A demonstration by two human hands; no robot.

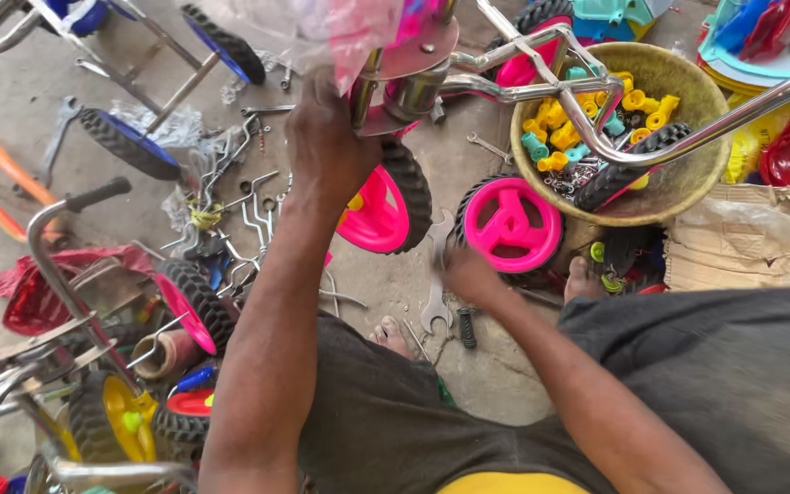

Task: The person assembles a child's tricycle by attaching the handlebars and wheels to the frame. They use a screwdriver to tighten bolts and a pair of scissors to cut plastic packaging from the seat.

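The left hand [326, 137] reaches up to the top centre of the frame, its fingers closed around the lower part of a metal frame post [369, 87] under a round metal plate [418, 50]; clear plastic wrapping [322, 27] hangs just above the knuckles. Just below that post a pink wheel with a black tyre [386, 206] stands on edge on the concrete floor [11, 101]. The right hand [468, 273] is down at the centre of the frame, resting against the lower left edge of a second pink wheel [512, 224]; how far its fingers are curled cannot be told, nor whether it grips anything. A flat steel spanner [437, 274] lies on the floor touching or just beside that hand, with a small black grip [466, 327] below it. In the upper right a worn round basket [678, 178] holds yellow and teal plastic fittings [587, 123] and a black tyre. Chrome tubing [688, 137] crosses above the basket. Loose spanners and rods [240, 215] are scattered at centre left, and more small wheels [194, 306] sit at lower left
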